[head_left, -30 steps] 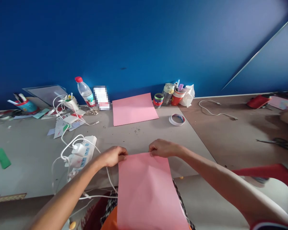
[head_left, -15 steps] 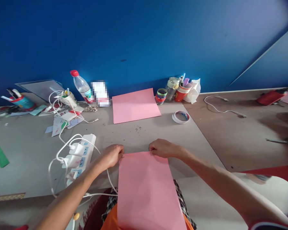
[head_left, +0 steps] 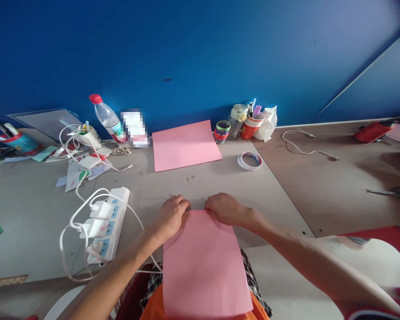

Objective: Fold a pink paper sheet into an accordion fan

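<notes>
A sheet of pink paper (head_left: 205, 266) hangs over the desk's front edge towards my lap, its far end lying on the desk. My left hand (head_left: 174, 215) is closed on the far edge, left of the middle, fingers bent and pressed together at the paper. On the same edge, a little to the right, my right hand (head_left: 225, 209) pinches the paper with curled fingers. Between the two hands a short, narrow strip of the edge shows and looks folded. Another stretch of pink paper (head_left: 186, 146) lies flat farther back, near the blue wall.
A white power strip (head_left: 115, 222) with plugs and cables lies left of my left arm. A tape roll (head_left: 250, 161) rests at the right. Along the wall stand a bottle (head_left: 106, 118), a jar (head_left: 222, 131) and a red cup of pens (head_left: 252, 126). Scissors (head_left: 391, 193) lie far right.
My left hand has slid right along the paper's far edge, closer to my right hand. My right hand stays almost in place. The view has shifted slightly.
</notes>
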`<state>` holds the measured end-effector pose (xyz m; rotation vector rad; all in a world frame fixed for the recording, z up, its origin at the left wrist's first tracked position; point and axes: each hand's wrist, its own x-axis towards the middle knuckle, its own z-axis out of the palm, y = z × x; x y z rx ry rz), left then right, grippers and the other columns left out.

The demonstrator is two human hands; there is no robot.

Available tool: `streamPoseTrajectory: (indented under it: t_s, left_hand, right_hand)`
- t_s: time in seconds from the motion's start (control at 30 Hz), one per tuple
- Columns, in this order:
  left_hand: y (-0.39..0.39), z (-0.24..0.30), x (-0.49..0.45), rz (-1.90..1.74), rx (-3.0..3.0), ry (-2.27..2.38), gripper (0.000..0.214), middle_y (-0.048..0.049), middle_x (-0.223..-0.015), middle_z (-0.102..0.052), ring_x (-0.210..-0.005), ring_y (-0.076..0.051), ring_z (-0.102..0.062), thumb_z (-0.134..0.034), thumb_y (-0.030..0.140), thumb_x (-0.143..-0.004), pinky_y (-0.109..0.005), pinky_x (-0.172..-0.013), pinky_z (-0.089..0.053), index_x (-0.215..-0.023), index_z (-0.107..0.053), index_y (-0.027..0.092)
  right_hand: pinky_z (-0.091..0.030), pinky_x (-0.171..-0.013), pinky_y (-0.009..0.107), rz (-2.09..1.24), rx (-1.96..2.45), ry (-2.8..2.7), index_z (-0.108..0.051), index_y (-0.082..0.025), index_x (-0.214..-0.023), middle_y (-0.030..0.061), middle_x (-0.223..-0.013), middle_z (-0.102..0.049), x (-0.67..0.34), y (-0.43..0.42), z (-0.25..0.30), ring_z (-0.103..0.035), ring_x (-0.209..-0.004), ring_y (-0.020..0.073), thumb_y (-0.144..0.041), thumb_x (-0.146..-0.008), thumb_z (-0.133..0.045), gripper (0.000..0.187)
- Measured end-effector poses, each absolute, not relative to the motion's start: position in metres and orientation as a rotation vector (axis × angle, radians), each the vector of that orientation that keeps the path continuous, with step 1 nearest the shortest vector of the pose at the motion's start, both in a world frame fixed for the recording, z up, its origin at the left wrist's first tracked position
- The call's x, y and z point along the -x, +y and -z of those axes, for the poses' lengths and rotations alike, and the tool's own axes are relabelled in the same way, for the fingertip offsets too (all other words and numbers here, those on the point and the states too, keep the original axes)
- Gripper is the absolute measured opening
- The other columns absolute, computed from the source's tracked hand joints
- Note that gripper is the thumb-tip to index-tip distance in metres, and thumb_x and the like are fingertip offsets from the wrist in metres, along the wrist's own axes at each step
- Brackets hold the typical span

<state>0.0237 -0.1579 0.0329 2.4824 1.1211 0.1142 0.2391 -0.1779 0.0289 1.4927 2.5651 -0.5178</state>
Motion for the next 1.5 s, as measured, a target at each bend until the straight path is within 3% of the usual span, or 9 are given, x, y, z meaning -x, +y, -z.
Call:
streamPoseTrajectory:
  t_s: [0.17,0.4,0.77,1.03,1.3,1.5]
  left_hand:
    - [-0.159,-0.027,-0.034,-0.064,-2.486,1.114,0.021,-0.0036,-0.083,-0.060,-0.082,-0.018,-0.054,-0.042,0.016,-0.090,-0.031,-0.078,-0.043,-0.081,-0.060,0.018]
    - [-0.158,-0.027,-0.038,0.060,-2.491,1.141,0.021,-0.0037,-0.083,-0.058,-0.079,-0.017,-0.055,-0.039,0.011,-0.087,-0.028,-0.071,-0.043,-0.081,-0.058,0.018]
    - [-0.155,-0.020,-0.040,0.050,-2.604,1.137,0.019,-0.0039,-0.082,-0.058,-0.076,-0.017,-0.055,-0.040,0.008,-0.086,-0.029,-0.069,-0.042,-0.080,-0.056,0.017]
    - [-0.161,-0.015,-0.044,0.033,-2.738,1.134,0.022,-0.0059,-0.084,-0.055,-0.079,-0.020,-0.052,-0.037,0.004,-0.087,-0.034,-0.072,-0.041,-0.082,-0.055,0.016]
    - [-0.172,-0.010,-0.040,-0.041,-3.095,0.926,0.021,-0.0057,-0.080,-0.052,-0.080,-0.021,-0.049,-0.040,0.004,-0.087,-0.035,-0.070,-0.041,-0.080,-0.056,0.016]
    - [-0.179,-0.003,-0.032,-0.137,-3.159,0.869,0.026,-0.0054,-0.079,-0.053,-0.077,-0.019,-0.049,-0.037,0.001,-0.087,-0.034,-0.070,-0.043,-0.080,-0.057,0.017]
  right_hand:
    - [-0.036,-0.069,0.028,0.441,-1.468,2.610,-0.065,-0.018,-0.087,0.0067,-0.088,-0.066,-0.239,-0.182,-0.025,-0.058,-0.081,0.0183,-0.020,-0.089,-0.046,0.020]
    - [-0.036,-0.075,0.029,0.444,-1.547,2.704,-0.063,-0.017,-0.096,0.0078,-0.098,-0.059,-0.237,-0.182,-0.016,-0.054,-0.089,0.0188,-0.022,-0.088,-0.052,0.015]
    - [-0.029,-0.070,0.030,0.334,-1.545,2.707,-0.060,-0.017,-0.089,0.0054,-0.090,-0.062,-0.229,-0.177,-0.012,-0.053,-0.082,0.0172,-0.013,-0.085,-0.047,0.014]
    - [-0.023,-0.069,0.033,-0.036,-1.450,2.814,-0.057,-0.016,-0.080,0.0069,-0.081,-0.058,-0.222,-0.188,-0.008,-0.047,-0.076,0.0189,-0.008,-0.085,-0.044,0.016]
    - [-0.024,-0.070,0.034,-0.174,-1.331,2.939,-0.057,-0.017,-0.072,0.0049,-0.076,-0.054,-0.227,-0.192,-0.004,-0.042,-0.074,0.0182,-0.007,-0.087,-0.045,0.022]
    - [-0.026,-0.070,0.033,-0.229,-1.295,2.999,-0.060,-0.016,-0.076,0.0056,-0.079,-0.054,-0.236,-0.202,-0.001,-0.041,-0.076,0.0182,-0.008,-0.089,-0.044,0.022]
